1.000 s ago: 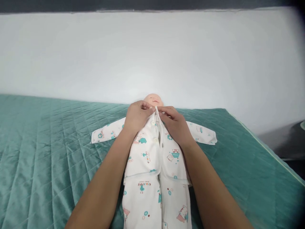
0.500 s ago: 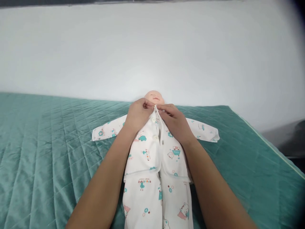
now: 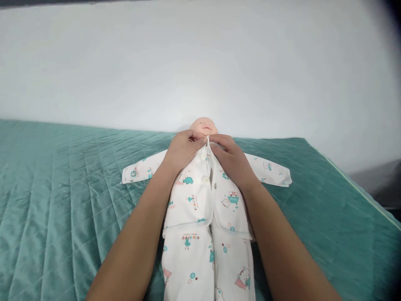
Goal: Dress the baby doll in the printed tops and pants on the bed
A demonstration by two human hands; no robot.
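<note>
Slight shift only: compared with half a second ago, the pinched top edge of the white, animal-printed cloth jacket [image 3: 200, 202] sits a touch further right in view, and the whole scene rides slightly higher and right. Sleeves remain spread to both sides.

Position: jacket lies on a pale pink, round-headed doll [image 3: 203, 125], which is on its back on a teal quilted velvety cover [image 3: 78, 200], head near the plain white wall [image 3: 200, 58]. Matching white printed trousers [image 3: 200, 267] extend below the jacket hem.

Left hand [image 3: 185, 147]: thumb and index together, clamped on the collar edge. Right hand [image 3: 231, 158]: thumb and index hold the opposite edge; remaining fingers partly hidden. Fingertips of both hands nearly meet under the doll's chin.

Step in hand (judged): work on the top fastening at the neck. Whether anything is engaged there cannot be told. Below, the upper cream round button [image 3: 203, 157] and lower cream round button [image 3: 205, 179] appear undone; the front panels gap beside the lower one.

Next move (judged): calls for both edges kept aligned and taut, with fine thumb pressure.
</note>
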